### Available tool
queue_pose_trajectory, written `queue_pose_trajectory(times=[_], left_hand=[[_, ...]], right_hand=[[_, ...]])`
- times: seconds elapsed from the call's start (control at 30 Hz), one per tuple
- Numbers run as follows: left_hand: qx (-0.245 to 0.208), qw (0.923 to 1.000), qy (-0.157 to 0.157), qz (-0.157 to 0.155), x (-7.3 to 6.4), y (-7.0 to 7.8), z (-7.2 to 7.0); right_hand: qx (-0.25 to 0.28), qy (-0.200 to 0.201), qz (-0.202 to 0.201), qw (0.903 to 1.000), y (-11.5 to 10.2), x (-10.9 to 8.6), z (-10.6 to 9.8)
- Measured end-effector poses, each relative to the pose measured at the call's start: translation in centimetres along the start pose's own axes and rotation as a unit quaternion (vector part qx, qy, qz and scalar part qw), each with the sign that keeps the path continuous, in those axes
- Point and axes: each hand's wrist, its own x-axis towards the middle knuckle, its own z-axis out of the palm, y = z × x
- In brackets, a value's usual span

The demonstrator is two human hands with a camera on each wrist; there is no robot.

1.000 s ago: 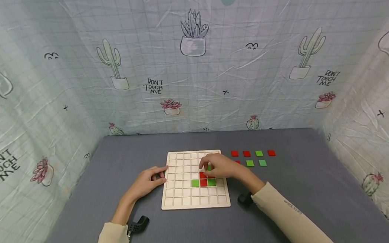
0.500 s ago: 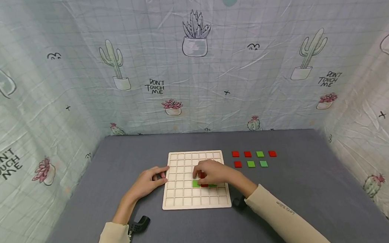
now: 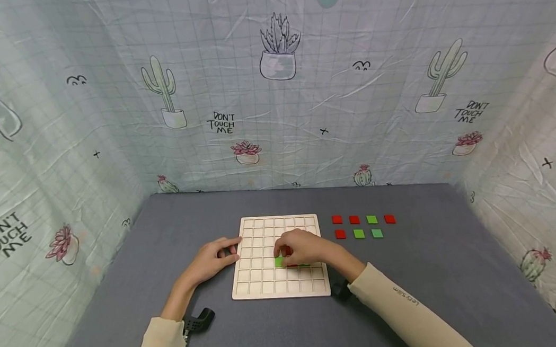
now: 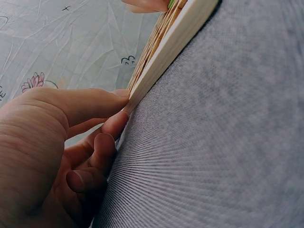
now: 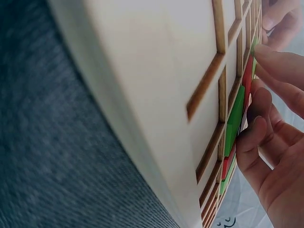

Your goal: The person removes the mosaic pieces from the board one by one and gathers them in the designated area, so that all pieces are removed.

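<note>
A pale wooden grid board [image 3: 265, 280] lies on the grey table. My left hand [image 3: 213, 259] holds its left edge, with the thumb [image 4: 95, 102] on top and a fingertip against the board's side [image 4: 166, 45]. My right hand [image 3: 302, 249] hovers low over the middle cells with its fingers curled. Thumb and forefinger pinch a green tile [image 3: 278, 262] that sits in a cell. Red tiles [image 3: 287, 251] and another green one lie mostly hidden beneath that hand. In the right wrist view the fingertips [image 5: 259, 102] touch a green tile [image 5: 235, 118] beside a red tile [image 5: 247, 76] on the board [image 5: 156, 95].
Loose tiles lie right of the board in two rows: red tiles [image 3: 337, 220] and green tiles [image 3: 371, 219] at the back, a red tile [image 3: 340, 234] and green tiles [image 3: 358, 234] in front. Cactus-print cloth [image 3: 273, 89] walls the table [image 3: 432, 270] on three sides.
My right hand has moved from the board's right-middle cells down and left onto the green tile, uncovering a loose red tile beside the board. The left hand has stayed on the edge.
</note>
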Motion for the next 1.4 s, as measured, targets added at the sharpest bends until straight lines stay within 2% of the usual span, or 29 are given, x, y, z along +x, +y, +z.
queue_pose_trajectory(times=[0.3,0.53,0.77,1.07,1.4], left_hand=[[0.001,1.0,0.001,0.002,-0.1,-0.1,0.1],[-0.003,1.0,-0.002,-0.001,-0.1,0.0,0.1],[-0.003,1.0,-0.002,0.003,-0.1,0.0,0.1],[0.004,1.0,0.002,0.005,0.0,0.0,0.1],[0.005,1.0,0.005,0.001,0.1,0.0,0.1]], right_hand=[[0.0,0.001,0.003,1.0,0.2,0.3,0.4],[0.007,-0.004,0.012,0.9999,-0.5,0.1,0.1],[-0.02,-0.002,0.023,0.9995,-1.1,-0.3,0.0],[-0.02,-0.004,0.007,0.9998,-0.9,-0.5,-0.3],[0.02,-0.012,-0.021,0.9995,-0.8,-0.7,-0.7]])
